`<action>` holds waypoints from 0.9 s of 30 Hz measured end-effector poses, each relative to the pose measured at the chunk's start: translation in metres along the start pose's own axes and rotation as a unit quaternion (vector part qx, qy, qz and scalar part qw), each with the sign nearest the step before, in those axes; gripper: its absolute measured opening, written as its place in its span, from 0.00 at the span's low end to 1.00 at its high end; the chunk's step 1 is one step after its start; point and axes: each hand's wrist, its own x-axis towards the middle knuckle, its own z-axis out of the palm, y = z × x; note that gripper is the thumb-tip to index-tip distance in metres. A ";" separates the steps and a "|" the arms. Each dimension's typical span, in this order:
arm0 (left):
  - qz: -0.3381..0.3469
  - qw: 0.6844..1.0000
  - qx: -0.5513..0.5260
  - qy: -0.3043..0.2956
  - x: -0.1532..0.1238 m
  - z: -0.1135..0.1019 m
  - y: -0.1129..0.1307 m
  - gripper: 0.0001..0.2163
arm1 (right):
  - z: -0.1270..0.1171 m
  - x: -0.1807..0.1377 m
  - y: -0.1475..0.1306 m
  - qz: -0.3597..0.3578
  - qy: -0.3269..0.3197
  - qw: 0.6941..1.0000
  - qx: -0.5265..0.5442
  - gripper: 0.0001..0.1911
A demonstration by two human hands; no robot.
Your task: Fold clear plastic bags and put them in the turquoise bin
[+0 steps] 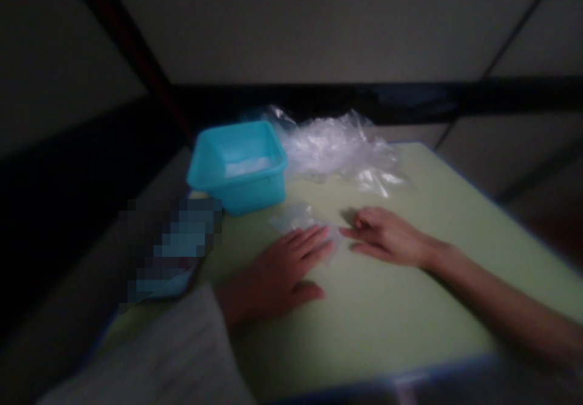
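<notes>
A small clear plastic bag [295,214] lies on the pale green tabletop [364,332]. My left hand [285,268] rests flat over it, fingers stretched out and thumb apart, covering its middle. To the right, my right hand [387,235] points its index finger at the bag's right edge. Its thumb stands apart from that finger, while the other fingers are curled in. Nothing shows in its grasp. Whether the index fingertip touches the bag is too blurred to tell.
Behind my left hand stands a turquoise plastic basket [255,192] with something whitish inside. A heap of clear plastic bags [328,147] lies beside it at the back. A pixelated bluish object [182,247] sits at the left table edge. A wall [319,28] rises behind.
</notes>
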 end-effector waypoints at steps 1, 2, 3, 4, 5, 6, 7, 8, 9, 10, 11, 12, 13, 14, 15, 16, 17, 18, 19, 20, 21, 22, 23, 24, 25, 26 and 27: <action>-0.013 1.000 0.005 0.002 -0.003 -0.001 -0.005 0.32 | 0.000 0.000 0.000 0.000 -0.001 1.000 0.001 0.23; -0.029 1.000 0.011 0.003 -0.006 -0.002 -0.010 0.30 | -0.001 0.000 0.000 -0.001 -0.002 1.000 0.001 0.23; -0.046 0.999 0.016 0.008 -0.009 -0.003 -0.016 0.29 | -0.001 0.000 0.001 -0.002 -0.001 1.000 0.000 0.23; -0.062 0.998 0.019 0.012 -0.012 -0.004 -0.021 0.27 | -0.001 0.000 0.001 -0.003 0.001 1.000 0.000 0.22; -0.078 0.997 0.021 0.014 -0.015 -0.006 -0.026 0.26 | 0.000 0.000 0.001 -0.004 0.002 1.000 0.001 0.22; -0.092 0.995 0.024 0.016 -0.017 -0.007 -0.030 0.26 | 0.000 -0.001 0.002 -0.005 0.004 1.000 0.004 0.22; -0.103 0.994 0.030 0.015 -0.018 -0.008 -0.034 0.25 | 0.001 -0.001 0.002 -0.006 0.006 1.000 0.007 0.22; -0.113 0.993 0.037 0.013 -0.019 -0.009 -0.036 0.25 | 0.001 -0.001 0.002 -0.007 0.008 1.000 0.010 0.22; -0.123 0.991 0.047 0.011 -0.019 -0.010 -0.036 0.26 | 0.002 -0.001 0.002 -0.008 0.010 1.000 0.013 0.22; -0.132 0.990 0.058 0.011 -0.019 -0.010 -0.036 0.26 | 0.002 -0.002 0.001 -0.009 0.012 1.000 0.014 0.22; -0.139 0.988 0.070 0.014 -0.019 -0.010 -0.036 0.26 | 0.002 -0.002 0.001 -0.006 0.013 1.000 0.014 0.22; -0.146 0.986 0.081 0.022 -0.019 -0.010 -0.034 0.27 | 0.002 -0.001 0.000 0.000 0.014 1.000 0.012 0.22; -0.150 0.984 0.091 0.032 -0.018 -0.010 -0.033 0.27 | 0.002 -0.001 -0.001 0.008 0.015 1.000 0.010 0.23; -0.152 0.982 0.098 0.045 -0.018 -0.010 -0.032 0.27 | 0.001 -0.001 -0.002 0.017 0.014 1.000 0.008 0.23; -0.154 0.981 0.104 0.056 -0.018 -0.010 -0.031 0.27 | 0.000 -0.001 -0.003 0.024 0.013 1.000 0.006 0.23; -0.157 0.979 0.107 0.068 -0.018 -0.010 -0.030 0.27 | -0.001 0.000 -0.003 0.027 0.012 1.000 0.007 0.22; -0.162 0.978 0.109 0.078 -0.018 -0.009 -0.029 0.27 | -0.002 0.000 -0.004 0.026 0.012 1.000 0.010 0.22; -0.169 0.976 0.109 0.086 -0.018 -0.009 -0.029 0.27 | -0.002 0.000 -0.005 0.020 0.012 1.000 0.015 0.21; -0.178 0.973 0.111 0.095 -0.017 -0.009 -0.029 0.26 | -0.003 0.000 -0.006 0.012 0.012 1.000 0.025 0.21; -0.186 0.971 0.113 0.103 -0.016 -0.008 -0.029 0.26 | -0.003 0.000 -0.007 0.002 0.014 0.999 0.036 0.20; -0.193 0.968 0.116 0.111 -0.016 -0.007 -0.028 0.25 | -0.004 0.000 -0.008 -0.008 0.017 0.999 0.047 0.19; -0.199 0.965 0.119 0.120 -0.015 -0.007 -0.028 0.25 | -0.005 0.001 -0.010 -0.020 0.020 0.998 0.057 0.18; -0.204 0.963 0.122 0.129 -0.013 -0.006 -0.028 0.24 | -0.005 0.001 -0.013 -0.033 0.022 0.997 0.064 0.17; -0.206 0.961 0.124 0.137 -0.012 -0.005 -0.027 0.23 | -0.006 0.001 -0.015 -0.047 0.025 0.996 0.066 0.16; -0.206 0.959 0.128 0.145 -0.011 -0.005 -0.027 0.22 | -0.006 0.002 -0.018 -0.058 0.029 0.996 0.061 0.15; -0.203 0.958 0.132 0.153 -0.011 -0.005 -0.026 0.20 | -0.007 0.003 -0.021 -0.065 0.037 0.996 0.051 0.14; -0.198 0.957 0.138 0.164 -0.010 -0.004 -0.025 0.19 | -0.008 0.004 -0.024 -0.067 0.047 0.996 0.036 0.13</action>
